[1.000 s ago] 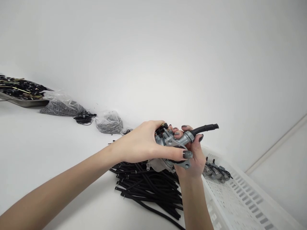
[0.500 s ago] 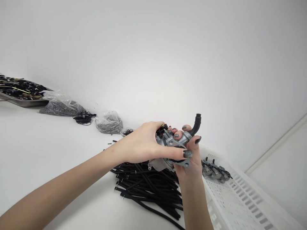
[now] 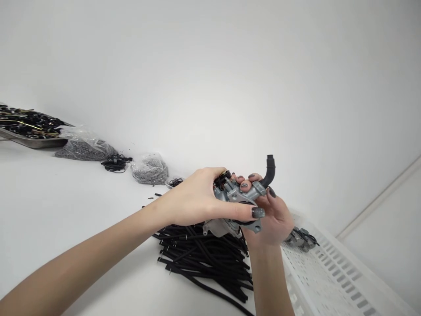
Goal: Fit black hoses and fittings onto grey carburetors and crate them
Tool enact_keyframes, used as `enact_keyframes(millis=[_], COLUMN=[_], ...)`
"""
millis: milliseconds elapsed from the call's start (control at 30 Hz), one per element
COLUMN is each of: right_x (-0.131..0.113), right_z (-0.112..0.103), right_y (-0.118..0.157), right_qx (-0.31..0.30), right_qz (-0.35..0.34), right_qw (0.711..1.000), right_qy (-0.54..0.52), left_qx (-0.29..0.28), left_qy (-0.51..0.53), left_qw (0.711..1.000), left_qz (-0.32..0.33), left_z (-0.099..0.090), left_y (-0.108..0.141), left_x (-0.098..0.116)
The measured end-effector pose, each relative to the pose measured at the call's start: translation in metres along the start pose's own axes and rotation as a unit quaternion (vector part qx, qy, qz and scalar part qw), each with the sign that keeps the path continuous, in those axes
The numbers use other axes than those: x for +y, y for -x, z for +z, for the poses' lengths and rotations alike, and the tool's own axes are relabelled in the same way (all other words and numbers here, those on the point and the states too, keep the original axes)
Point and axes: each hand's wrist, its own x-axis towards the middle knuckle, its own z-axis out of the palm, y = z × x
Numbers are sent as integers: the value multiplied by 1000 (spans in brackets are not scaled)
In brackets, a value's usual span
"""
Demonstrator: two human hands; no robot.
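Note:
A grey metal carburetor (image 3: 234, 196) is held up in front of me, tilted, with a bent black rubber boot (image 3: 270, 169) on its upper right end. My left hand (image 3: 204, 199) grips the carburetor from the left, its thumb lying across the flange. Behind the part, my right hand (image 3: 271, 219) has its fingers curled round the tube below the rubber boot, the thumb close to the boot's base. Part of the right fingers is hidden by the carburetor. Under the hands lies a pile of black hoses (image 3: 204, 259) on the white table (image 3: 108, 210).
At the right stands a white perforated crate (image 3: 332, 267) with several carburetors (image 3: 302, 239) in it. Along the back are a metal tray (image 3: 42, 142) of black parts, two plastic bags (image 3: 87, 147) of small grey pieces, and a black tangle (image 3: 115, 162) between them.
My right palm has turned outward to the right and its thumb has shifted at the boot's base. The boot's tip has tilted slightly left. My left hand has hardly moved.

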Motion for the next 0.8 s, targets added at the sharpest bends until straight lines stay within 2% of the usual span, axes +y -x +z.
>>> enact_keyframes(millis=[300,567,800], right_x=[7,7,5], right_z=[0,-6,-2], right_y=[-2,0,1], right_qx=[43,-11,5], right_qz=[-29,-46,-31], right_qw=[999,999,999], right_qy=[10,8,35], left_qx=[-29,-31,4], left_qy=[-34,-17,-2], left_qw=[999,999,1000], left_qz=[-9,-5,-3], left_z=[-5,-4,1], left_y=[2,1,0], left_x=[6,4,1])
